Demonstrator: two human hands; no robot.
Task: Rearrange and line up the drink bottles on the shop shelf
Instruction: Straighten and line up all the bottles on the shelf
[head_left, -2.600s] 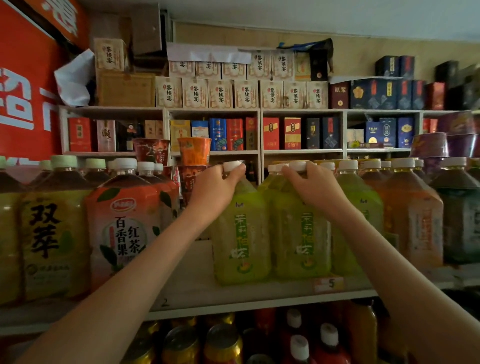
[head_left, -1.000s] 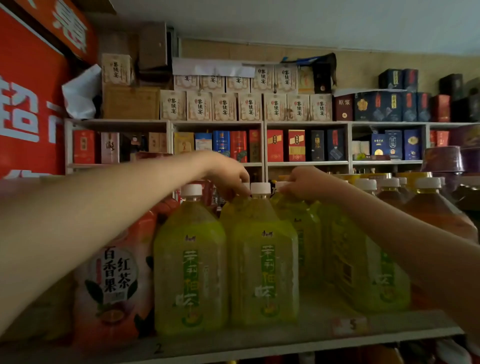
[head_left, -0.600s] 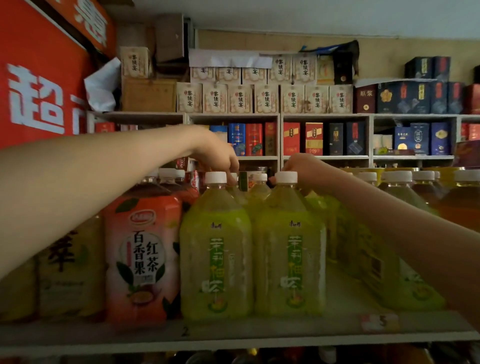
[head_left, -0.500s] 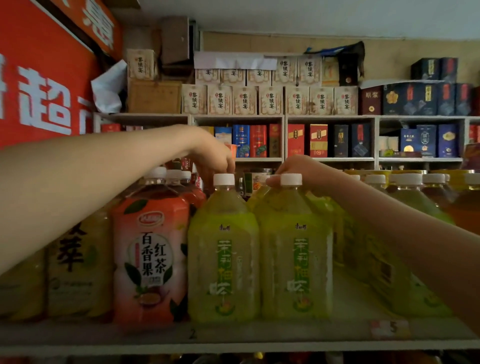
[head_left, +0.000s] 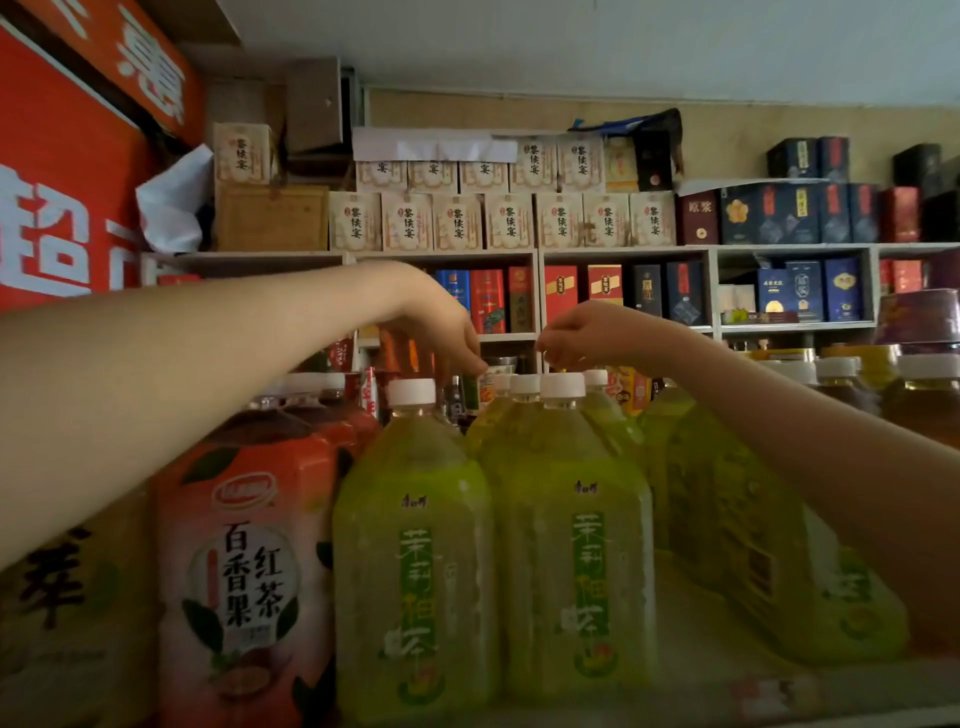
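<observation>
Two green tea bottles with white caps stand side by side at the shelf front, the left bottle (head_left: 415, 545) and the right bottle (head_left: 571, 545), labels facing me. More green bottles (head_left: 525, 385) stand in rows behind them. My left hand (head_left: 441, 332) hangs over the row behind the left bottle, fingers pointing down and holding nothing. My right hand (head_left: 587, 335) hovers just above the caps behind the right bottle, fingers curled with nothing in them. Another green bottle (head_left: 753, 545) stands under my right forearm, its label turned sideways.
An orange-red fruit tea bottle (head_left: 244, 545) stands against the left green bottle, with a yellow bottle (head_left: 67, 597) further left. Darker tea bottles (head_left: 924, 395) fill the right. The shelf's front edge (head_left: 675, 714) runs along the bottom. Boxed goods line the wall shelves (head_left: 623, 252) behind.
Both hands have lifted off the caps of the bottles behind the front pair and now hover above them. The view has moved closer to the two front bottles.
</observation>
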